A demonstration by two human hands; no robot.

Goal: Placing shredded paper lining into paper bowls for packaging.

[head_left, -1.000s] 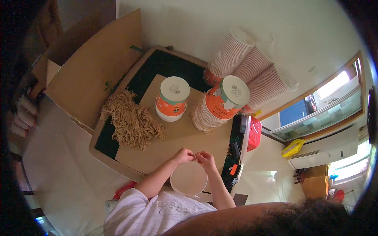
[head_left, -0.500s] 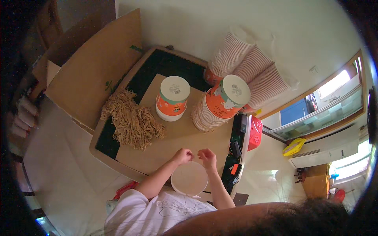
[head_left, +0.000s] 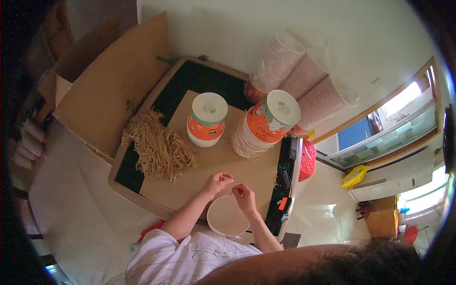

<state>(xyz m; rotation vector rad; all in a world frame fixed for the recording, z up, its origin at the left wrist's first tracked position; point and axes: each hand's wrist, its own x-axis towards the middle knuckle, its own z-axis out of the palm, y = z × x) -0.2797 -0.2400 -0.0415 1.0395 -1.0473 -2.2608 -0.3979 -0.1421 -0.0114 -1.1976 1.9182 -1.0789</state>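
A round white paper bucket [head_left: 228, 217] is held close against my body, its pale round face turned up. My right hand [head_left: 243, 197] is at its far rim, thumb and fingers pinched on something too small to make out. Just beyond the rim to the left, my left hand [head_left: 218, 181] has its fingertips drawn together; what they hold, if anything, cannot be seen. A tangled heap of brown cords [head_left: 159, 147] lies farther left on the cardboard sheet [head_left: 209, 164].
An orange-and-white bucket [head_left: 208, 118] stands upside down ahead, beside a nested bucket stack [head_left: 266, 123]. Plastic-wrapped bucket stacks [head_left: 304, 78] lean by the wall. A tall cardboard panel [head_left: 118, 85] borders the left. Small dark items [head_left: 284, 180] and a red basket [head_left: 308, 159] are right.
My right hand has moved down and left onto the bucket's rim, its fingers curling toward it. My left hand has risen slightly away from the rim.
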